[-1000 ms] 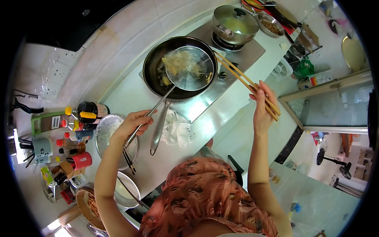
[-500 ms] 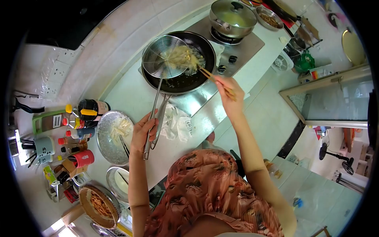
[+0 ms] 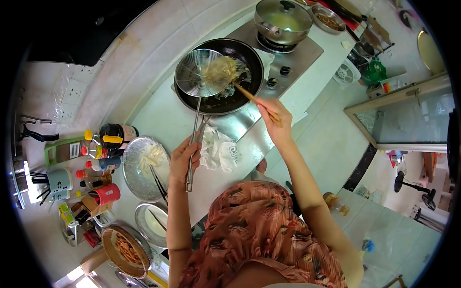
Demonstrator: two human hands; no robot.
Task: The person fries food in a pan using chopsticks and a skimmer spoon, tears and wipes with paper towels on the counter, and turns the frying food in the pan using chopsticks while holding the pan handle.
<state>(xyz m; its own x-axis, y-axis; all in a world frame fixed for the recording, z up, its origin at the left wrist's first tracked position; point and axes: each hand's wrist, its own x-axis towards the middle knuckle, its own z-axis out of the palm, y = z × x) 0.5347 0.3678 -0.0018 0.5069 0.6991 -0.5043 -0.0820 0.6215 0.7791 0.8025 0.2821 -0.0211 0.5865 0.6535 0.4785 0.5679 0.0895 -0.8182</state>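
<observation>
A kitchen is shown by a round black frying pan [image 3: 250,61] and a lidded silver steel pot [image 3: 282,25], set on a flat metal hob [image 3: 301,58] beyond the right hand [image 3: 277,119], and by red-capped plastic bottles [image 3: 106,164] left of the left hand [image 3: 183,158].

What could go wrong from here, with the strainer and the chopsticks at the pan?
Food lies at the strainer; if the chopsticks push badly, some might fall back into the pan.

The pan handle runs close to the left hand, so a bump could perhaps shift the pan.

The right hand holds the chopsticks into the pan; any hot splashes could reach it.
</observation>
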